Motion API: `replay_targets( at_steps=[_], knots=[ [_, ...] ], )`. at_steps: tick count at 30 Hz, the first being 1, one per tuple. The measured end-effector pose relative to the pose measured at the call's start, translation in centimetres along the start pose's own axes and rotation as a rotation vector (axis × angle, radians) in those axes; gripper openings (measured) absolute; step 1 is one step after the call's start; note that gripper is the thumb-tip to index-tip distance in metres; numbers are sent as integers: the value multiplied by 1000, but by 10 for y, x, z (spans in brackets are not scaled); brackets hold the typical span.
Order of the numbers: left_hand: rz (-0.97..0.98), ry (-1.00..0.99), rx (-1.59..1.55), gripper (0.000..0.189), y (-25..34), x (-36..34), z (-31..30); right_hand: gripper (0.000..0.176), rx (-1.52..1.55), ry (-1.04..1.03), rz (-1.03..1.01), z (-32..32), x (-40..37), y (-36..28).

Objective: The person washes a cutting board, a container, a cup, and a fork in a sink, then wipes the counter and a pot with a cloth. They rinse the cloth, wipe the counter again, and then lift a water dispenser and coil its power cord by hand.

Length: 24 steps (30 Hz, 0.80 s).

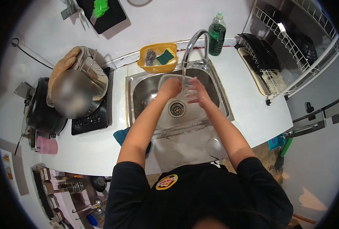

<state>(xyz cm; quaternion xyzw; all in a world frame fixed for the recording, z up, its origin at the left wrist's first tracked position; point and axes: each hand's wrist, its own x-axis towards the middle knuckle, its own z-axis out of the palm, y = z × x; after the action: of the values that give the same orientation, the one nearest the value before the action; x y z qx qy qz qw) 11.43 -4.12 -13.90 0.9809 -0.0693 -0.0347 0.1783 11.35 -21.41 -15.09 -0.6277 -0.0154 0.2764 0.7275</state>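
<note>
clear container (pixel 176 77) under the running tap (pixel 197 35)

it is in the steel sink (pixel 139 88) set into the white bench (pixel 253 114). my left grip (pixel 170 87) is curled at its side, whether clasping it i cannot tell; my right grip (pixel 199 92) is spread wide beside it. a yellow basin (pixel 148 69) and green bottle (pixel 217 37) stand along the pale wall (pixel 158 23). black cooktop (pixel 89 125) to the left, white wire rack (pixel 302 84) to the right.

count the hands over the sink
2: the left hand is on the left side of the running water, and the right hand on the right side, both over the sink. No other hand shows.
</note>
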Motion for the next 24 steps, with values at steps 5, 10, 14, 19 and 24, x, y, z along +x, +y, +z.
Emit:
replay_targets(
  at_steps=[5, 10, 14, 19, 24],
  knots=[
    [167, 15, -111, 25, 29, -12, 43, 73, -33, 5, -24, 1, 2, 16],
    [-59, -119, 6, 29, 13, -16, 31, 71, 54, 10, 78, -6, -5, 25],
    [159, -200, 118, 27, 17, -30, 45, 76, -23, 30, 169, -24, -1, 9],
    [239, 114, -705, 24, 38, -38, 34, 73, -155, 91, 205, 0, 10, -2],
    [-66, 290, -1522, 20, -17, -15, 56, 65, -1301, 371, -595, 37, 53, 50]
  ],
)
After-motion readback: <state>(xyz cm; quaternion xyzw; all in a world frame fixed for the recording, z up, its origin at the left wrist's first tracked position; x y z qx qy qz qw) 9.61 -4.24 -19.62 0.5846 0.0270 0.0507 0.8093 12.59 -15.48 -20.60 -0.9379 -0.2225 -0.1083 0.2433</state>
